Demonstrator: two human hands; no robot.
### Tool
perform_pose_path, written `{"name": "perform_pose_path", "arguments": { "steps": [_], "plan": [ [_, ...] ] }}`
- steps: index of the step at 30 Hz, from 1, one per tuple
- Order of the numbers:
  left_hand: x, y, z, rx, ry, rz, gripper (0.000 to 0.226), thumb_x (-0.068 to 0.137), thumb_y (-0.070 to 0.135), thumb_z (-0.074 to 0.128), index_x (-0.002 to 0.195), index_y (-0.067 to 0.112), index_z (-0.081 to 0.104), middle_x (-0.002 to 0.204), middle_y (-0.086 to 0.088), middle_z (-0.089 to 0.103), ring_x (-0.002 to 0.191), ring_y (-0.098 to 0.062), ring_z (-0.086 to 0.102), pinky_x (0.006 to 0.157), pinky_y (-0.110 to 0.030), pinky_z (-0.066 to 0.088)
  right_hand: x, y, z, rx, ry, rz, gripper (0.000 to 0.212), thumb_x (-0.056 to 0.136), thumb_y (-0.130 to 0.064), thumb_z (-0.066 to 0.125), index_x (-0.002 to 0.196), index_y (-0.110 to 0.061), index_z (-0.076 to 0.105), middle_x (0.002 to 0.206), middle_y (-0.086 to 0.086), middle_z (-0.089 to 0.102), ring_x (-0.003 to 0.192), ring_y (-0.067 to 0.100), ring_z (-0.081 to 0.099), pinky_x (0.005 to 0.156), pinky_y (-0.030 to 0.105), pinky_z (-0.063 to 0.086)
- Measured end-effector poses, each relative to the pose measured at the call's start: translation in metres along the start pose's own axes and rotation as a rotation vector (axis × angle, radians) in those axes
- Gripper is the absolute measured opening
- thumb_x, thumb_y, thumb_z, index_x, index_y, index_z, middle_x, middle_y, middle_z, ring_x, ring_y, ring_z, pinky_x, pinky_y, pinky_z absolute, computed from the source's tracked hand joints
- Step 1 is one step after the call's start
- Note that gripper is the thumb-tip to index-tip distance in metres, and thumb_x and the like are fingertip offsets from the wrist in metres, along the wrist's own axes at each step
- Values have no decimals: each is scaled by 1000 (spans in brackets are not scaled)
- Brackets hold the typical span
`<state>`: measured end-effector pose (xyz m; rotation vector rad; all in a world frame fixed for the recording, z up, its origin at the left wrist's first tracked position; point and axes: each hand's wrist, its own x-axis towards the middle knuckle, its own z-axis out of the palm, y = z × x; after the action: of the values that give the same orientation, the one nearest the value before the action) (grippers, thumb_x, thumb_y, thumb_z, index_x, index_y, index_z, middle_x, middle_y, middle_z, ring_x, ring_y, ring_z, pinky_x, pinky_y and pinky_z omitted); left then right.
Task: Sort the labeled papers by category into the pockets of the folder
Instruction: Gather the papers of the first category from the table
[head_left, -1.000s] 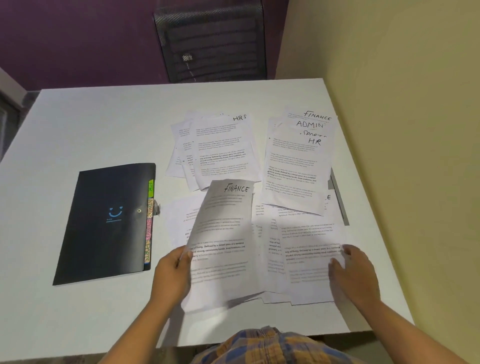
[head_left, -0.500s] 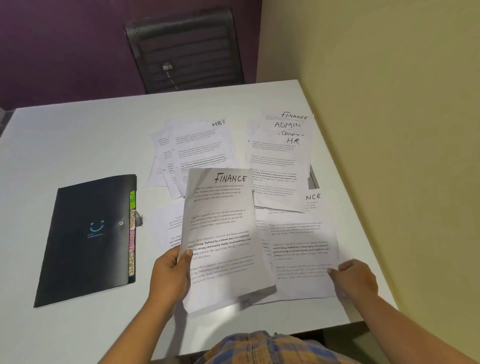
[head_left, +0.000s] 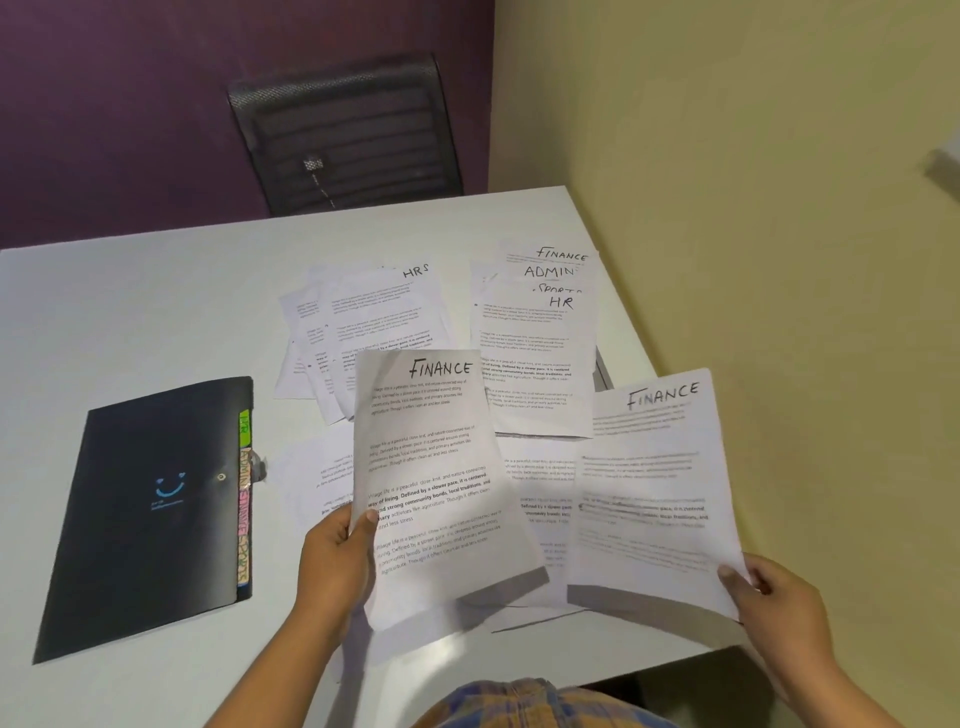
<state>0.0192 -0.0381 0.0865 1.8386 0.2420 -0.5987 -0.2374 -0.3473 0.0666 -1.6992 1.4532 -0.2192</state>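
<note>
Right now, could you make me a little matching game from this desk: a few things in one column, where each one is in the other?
Things:
1. black folder
2. HRS sheet
3. left hand
4. right hand

Places:
A. grips the blurred FINANCE sheet
B. closed, at the table's left
C. grips the sharper FINANCE page
D. flat, beyond that page

Pairs: 1-B, 2-D, 3-C, 4-A

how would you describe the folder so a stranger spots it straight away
Start at the white table and look to its left side, apart from the spread of papers. The folder lies flat and closed there. It is the only black thing on the table, with a blue smile on its cover and coloured tabs along its right edge.
</note>
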Motion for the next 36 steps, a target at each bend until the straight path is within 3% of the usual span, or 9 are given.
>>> {"name": "perform_pose_path", "arguments": {
  "steps": [5,9,16,20,23,28,30,32,36],
  "plan": [
    [6,0,0,-13,10,-18,18,100,17,53,101,17,71,95,-6,75,90,-28,70,84,-41,55,-28,-12,-15,455,-78,31,15,91,6,60,98,-3,69,71,0,78,56,8,70,55,16,57],
    [9,3,1,-16,-13,-10,17,100,17,54,104,17,70,96,-6,75,92,-28,70,81,-37,54,-44,-34,-6,585,-205,-16,21,76,-8,67,95,-2,69,78,12,78,60,13,71,58,19,58],
    [1,20,1,-172,-127,-46,19,100,13,52,108,12,70,95,-9,77,77,-22,75,54,-23,57,-58,-69,33,351,-393,-44,13,92,3,62,94,-4,73,78,12,78,63,22,72,51,24,53],
    [-6,24,-1,-165,-232,-23,23,101,19,51,112,15,70,97,-7,78,81,-23,76,57,-28,56,-62,-90,54,258,-499,-16,15,91,-4,67,103,-12,71,94,14,78,80,29,75,70,39,58],
    [-9,25,-3,-127,-305,-14,24,101,24,51,113,19,71,98,-3,78,89,-24,75,73,-39,60,-63,-110,65,348,-578,46,24,94,-17,66,117,-13,64,106,5,78,94,25,76,82,41,59],
    [-15,28,-11,-120,-331,-20,30,101,42,45,107,29,71,98,3,78,90,-19,74,73,-34,58,-70,-122,83,267,-576,-5,20,96,-14,62,115,-14,70,103,4,79,77,12,76,61,22,56],
    [-13,28,-15,-94,-305,-28,31,100,49,42,105,36,70,97,9,77,88,-14,74,71,-30,57,-72,-120,90,264,-544,-12,24,96,-11,62,119,-13,70,106,2,78,92,20,76,85,39,59],
    [-11,25,-19,-70,-321,3,19,99,39,53,105,34,70,98,12,77,85,-8,74,68,-24,57,-75,-118,94,273,-530,-28,24,96,-11,62,118,-14,70,108,2,78,100,25,74,97,50,54],
    [-9,18,-29,-105,-336,30,19,94,12,63,106,24,72,102,3,78,90,-14,75,74,-30,58,-85,-116,100,290,-491,-85,24,92,-2,64,114,-11,71,106,4,78,97,25,75,94,47,55]
  ]
}}
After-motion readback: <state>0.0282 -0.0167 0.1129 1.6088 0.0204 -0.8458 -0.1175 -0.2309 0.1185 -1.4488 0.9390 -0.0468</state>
